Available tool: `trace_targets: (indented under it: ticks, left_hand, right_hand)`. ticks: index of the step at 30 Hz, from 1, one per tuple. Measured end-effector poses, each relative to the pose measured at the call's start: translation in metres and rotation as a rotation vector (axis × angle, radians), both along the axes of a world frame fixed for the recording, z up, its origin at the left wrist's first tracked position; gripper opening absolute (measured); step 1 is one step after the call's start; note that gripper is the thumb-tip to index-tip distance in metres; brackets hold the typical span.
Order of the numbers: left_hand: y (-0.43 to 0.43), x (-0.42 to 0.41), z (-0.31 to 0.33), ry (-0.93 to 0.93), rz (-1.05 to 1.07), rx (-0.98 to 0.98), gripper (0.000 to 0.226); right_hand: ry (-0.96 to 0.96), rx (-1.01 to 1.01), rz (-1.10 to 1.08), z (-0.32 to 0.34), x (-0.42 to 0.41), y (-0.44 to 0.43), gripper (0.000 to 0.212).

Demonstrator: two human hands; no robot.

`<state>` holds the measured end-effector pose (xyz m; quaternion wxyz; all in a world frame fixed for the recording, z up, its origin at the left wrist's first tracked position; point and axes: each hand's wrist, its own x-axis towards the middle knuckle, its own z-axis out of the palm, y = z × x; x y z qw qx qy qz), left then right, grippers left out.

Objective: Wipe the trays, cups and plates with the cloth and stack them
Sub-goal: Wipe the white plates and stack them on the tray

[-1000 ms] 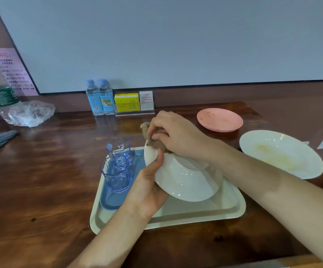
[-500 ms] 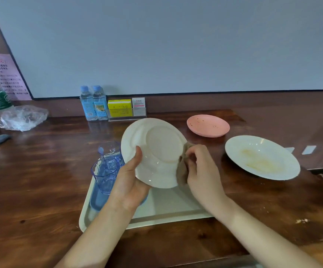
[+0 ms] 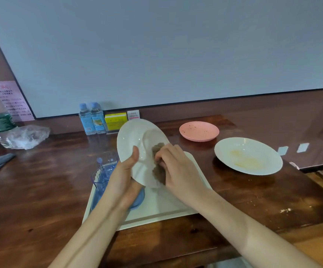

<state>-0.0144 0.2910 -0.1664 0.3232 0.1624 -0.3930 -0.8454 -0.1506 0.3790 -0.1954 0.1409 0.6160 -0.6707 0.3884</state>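
Fingers [image 3: 168, 151] of right hand [image 3: 178, 169] curled round brown cloth [image 3: 159, 174], pressing it onto tilted white plate [image 3: 137, 134].
Left hand [image 3: 124, 176] gripping the lower rim, thumb across the face, other fingers hidden behind; white plate held above cream tray [image 3: 166, 208], beside blue cups [image 3: 101, 177]. Probably best wiped in overlapping arcs from well out to rim, turning with the left hand and bracing from behind against the cloth's pressure. Apparently yet to wipe: stained plate [image 3: 248, 155] and crumbed pink plate [image 3: 199, 131], both on desk [image 3: 41, 190] to the right.
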Motion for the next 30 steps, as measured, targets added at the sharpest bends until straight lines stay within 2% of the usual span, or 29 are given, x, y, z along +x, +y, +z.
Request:
trace_targets:
  ticks: [2, 4, 6, 8, 11, 13, 15, 19, 21, 23, 25, 27, 30]
  left_hand:
    - [0.001, -0.002, 0.0, -0.001, 0.02, -0.085, 0.036]
    - [0.005, -0.007, -0.005, -0.053, 0.047, -0.184, 0.031]
    - [0.011, -0.012, -0.011, -0.208, 0.134, -0.375, 0.021]
    - [0.013, -0.017, -0.02, -0.341, 0.206, -0.606, 0.021]
    - [0.008, -0.023, -0.032, -0.432, 0.236, -0.914, 0.027]
    - [0.006, -0.025, -0.039, -0.467, 0.238, -1.125, 0.028]
    - [0.008, -0.027, -0.046, -0.522, 0.2, -1.315, 0.033]
    - [0.006, -0.029, -0.067, -0.692, 0.123, -1.627, 0.04]
    - [0.007, -0.029, -0.074, -0.804, 0.003, -1.831, 0.052]
    - [0.008, -0.027, -0.076, -0.858, -0.097, -1.978, 0.067]
    - [0.005, -0.024, -0.074, -0.85, -0.144, -1.937, 0.067]
    - [-0.001, -0.019, -0.072, -0.831, -0.202, -1.773, 0.059]
    - [-0.008, -0.009, -0.066, -0.783, -0.27, -1.589, 0.072]
  right_hand:
    - [-0.118, -0.032, 0.06, 0.005, -0.002, 0.001, 0.012]
    - [-0.336, -0.111, 0.083, 0.014, -0.005, 0.004, 0.017]
    - [-0.632, -0.181, 0.038, 0.024, -0.008, 0.009, 0.022]
    - [-0.942, -0.257, -0.028, 0.026, -0.019, 0.016, 0.025]
    - [-1.449, -0.299, -0.113, 0.021, -0.046, 0.025, 0.028]
    - [-1.661, -0.28, -0.124, 0.02, -0.059, 0.029, 0.027]
    - [-1.727, -0.291, -0.107, 0.019, -0.061, 0.036, 0.032]
    - [-1.73, -0.435, -0.033, 0.015, -0.06, 0.058, 0.039]
    - [-1.759, -0.488, -0.071, 0.014, -0.066, 0.062, 0.033]
    - [-1.794, -0.506, 0.008, 0.018, -0.067, 0.064, 0.037]
    - [-1.805, -0.44, 0.109, 0.017, -0.065, 0.061, 0.05]
    - [-1.747, -0.33, 0.117, 0.008, -0.063, 0.053, 0.043]
    - [-1.633, -0.159, 0.139, -0.007, -0.064, 0.038, 0.034]
